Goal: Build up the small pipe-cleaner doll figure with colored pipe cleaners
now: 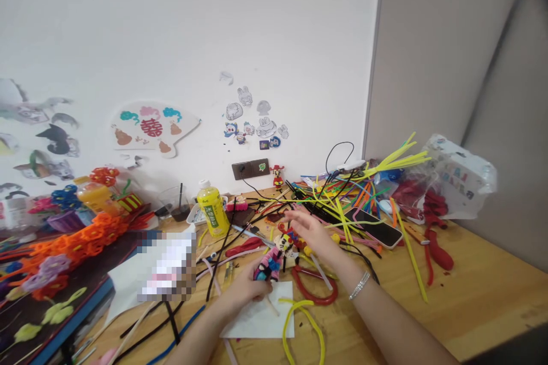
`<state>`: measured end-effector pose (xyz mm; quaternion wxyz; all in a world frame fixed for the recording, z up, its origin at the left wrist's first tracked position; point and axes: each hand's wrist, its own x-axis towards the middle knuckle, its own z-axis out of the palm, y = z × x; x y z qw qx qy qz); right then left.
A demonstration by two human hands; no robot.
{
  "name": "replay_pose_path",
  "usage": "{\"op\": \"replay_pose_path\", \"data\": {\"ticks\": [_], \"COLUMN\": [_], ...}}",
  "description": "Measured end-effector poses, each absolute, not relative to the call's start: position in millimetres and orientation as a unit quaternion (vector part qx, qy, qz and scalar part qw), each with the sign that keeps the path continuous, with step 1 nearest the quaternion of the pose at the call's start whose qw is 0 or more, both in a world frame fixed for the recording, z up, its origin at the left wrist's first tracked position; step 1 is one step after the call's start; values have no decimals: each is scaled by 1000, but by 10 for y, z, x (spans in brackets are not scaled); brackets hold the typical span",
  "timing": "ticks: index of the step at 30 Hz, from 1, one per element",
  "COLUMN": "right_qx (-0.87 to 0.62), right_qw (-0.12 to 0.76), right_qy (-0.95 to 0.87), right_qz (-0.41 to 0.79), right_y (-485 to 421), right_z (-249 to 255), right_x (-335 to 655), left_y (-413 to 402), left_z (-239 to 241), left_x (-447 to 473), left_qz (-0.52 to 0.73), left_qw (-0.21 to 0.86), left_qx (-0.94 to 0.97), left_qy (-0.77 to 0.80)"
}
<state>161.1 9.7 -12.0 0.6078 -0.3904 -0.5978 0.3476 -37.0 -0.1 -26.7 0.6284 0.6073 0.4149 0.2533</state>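
Observation:
My left hand is closed around the lower body of a small pipe-cleaner doll, which leans to the right. The doll has a pale face with black marks, a pink and blue body, and red and yellow on its head. My right hand is raised just beyond the doll's head, fingers stretched out and apart; whether a fingertip touches the head is unclear. Beneath my left hand lies a white sheet of paper. A yellow pipe cleaner curves beside it, and a red oval loop rests below my right wrist.
Loose pipe cleaners are heaped at the back right, around a phone. A yellow-green bottle stands at the back. Orange pipe-cleaner flowers cover the left side. A plastic bag sits far right, near a red balloon.

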Motion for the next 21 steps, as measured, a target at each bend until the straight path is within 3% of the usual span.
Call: {"op": "replay_pose_path", "data": {"ticks": [4, 21], "right_qx": [-435, -484], "right_qw": [592, 717], "right_qy": [-600, -432], "right_qz": [318, 256], "right_y": [154, 292], "right_z": [-235, -344], "right_x": [1532, 1800], "left_y": [8, 158], "left_z": [-285, -292], "left_x": [-361, -493], "left_qz": [269, 366], "left_qw": [660, 815], "left_qx": [587, 424], "left_qy": [383, 148]}}
